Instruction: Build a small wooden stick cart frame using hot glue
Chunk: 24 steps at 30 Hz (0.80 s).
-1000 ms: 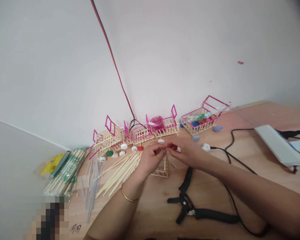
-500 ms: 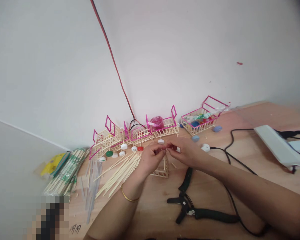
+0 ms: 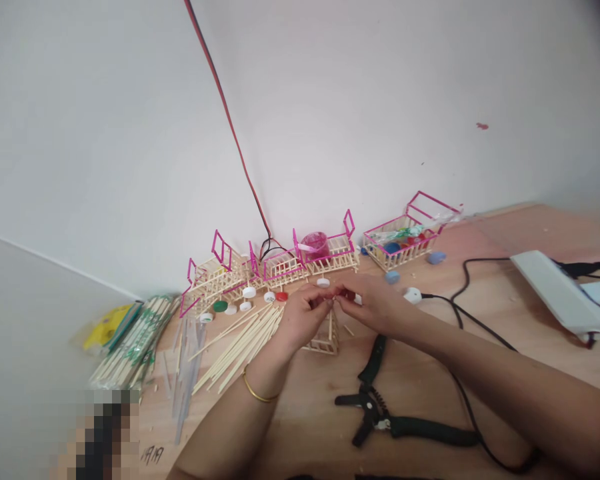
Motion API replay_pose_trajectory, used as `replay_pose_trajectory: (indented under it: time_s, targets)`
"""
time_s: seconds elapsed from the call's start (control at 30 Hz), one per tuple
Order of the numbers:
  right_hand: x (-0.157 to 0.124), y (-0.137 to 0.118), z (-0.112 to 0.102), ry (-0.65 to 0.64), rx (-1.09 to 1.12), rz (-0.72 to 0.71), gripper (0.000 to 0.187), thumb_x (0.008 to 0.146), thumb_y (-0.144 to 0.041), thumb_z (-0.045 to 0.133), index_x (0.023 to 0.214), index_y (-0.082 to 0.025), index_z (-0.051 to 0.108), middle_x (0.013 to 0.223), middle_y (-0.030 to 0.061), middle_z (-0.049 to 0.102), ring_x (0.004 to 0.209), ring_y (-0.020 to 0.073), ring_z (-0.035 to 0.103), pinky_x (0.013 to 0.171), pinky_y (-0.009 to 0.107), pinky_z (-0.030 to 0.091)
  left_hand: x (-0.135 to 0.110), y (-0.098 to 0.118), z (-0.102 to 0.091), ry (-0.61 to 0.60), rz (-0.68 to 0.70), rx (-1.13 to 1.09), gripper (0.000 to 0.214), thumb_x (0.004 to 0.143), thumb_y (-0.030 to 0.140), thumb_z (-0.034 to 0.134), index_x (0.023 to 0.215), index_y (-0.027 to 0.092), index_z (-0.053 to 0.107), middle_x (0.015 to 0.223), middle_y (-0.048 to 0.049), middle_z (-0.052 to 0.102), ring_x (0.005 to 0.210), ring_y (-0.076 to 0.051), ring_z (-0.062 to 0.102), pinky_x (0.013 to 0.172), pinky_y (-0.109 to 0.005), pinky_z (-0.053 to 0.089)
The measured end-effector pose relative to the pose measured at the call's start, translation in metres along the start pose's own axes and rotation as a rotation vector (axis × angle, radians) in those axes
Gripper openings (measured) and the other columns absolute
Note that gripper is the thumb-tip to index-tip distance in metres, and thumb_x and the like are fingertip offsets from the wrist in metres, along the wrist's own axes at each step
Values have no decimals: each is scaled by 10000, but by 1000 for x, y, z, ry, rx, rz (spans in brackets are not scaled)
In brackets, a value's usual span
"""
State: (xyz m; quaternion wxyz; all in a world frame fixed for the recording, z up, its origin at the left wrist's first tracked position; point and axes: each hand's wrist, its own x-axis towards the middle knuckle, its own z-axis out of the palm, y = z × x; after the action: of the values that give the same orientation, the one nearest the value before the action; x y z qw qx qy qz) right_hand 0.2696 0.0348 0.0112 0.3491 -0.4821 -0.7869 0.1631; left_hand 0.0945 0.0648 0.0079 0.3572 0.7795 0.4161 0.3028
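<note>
My left hand (image 3: 306,315) and my right hand (image 3: 369,301) meet fingertip to fingertip over a small stick frame (image 3: 325,341) on the table. Both are closed in a pinch. What lies between the fingertips is too small and too covered to name. Much of the frame is hidden behind my hands; its lower bars show below them. Left of my left hand, loose thin wooden sticks (image 3: 243,347) are fanned out. Nearer me, below my right forearm, lie dark-handled cutting pliers (image 3: 373,405) with their handles spread.
Pink-edged stick carts (image 3: 213,287) with bottle-cap wheels line the wall, one carrying a pink cup (image 3: 315,247). A stick basket (image 3: 405,250) stands farther right. Bagged chopsticks (image 3: 136,340) and clear glue sticks (image 3: 184,380) lie left. A black cable (image 3: 463,293) runs right, near a white box (image 3: 563,293).
My hands keep the same pinched pose over the frame. The whole view has shifted very slightly; nothing is visibly picked up or let go.
</note>
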Motion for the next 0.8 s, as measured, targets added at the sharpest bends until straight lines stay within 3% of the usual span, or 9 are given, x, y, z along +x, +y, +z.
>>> replay_pose_trajectory:
  time_s: [0.23,0.8]
  targets:
    - [0,1,1,8,-15,-10,130,790,-144,513,843,-164,630,736,39,623,689,162,539,640,274,392,0,-6,0,-6,15,4,214,802,204,599,975,177,722,821,-46,664,773,-151,572,696,-247,430]
    - [-1,-4,-2,-4,1,29,135,786,-158,517,841,-159,640,739,48,640,686,173,554,641,285,400,0,-7,0,-16,15,0,195,807,227,593,940,178,727,822,-48,679,778,-157,590,694,-246,447]
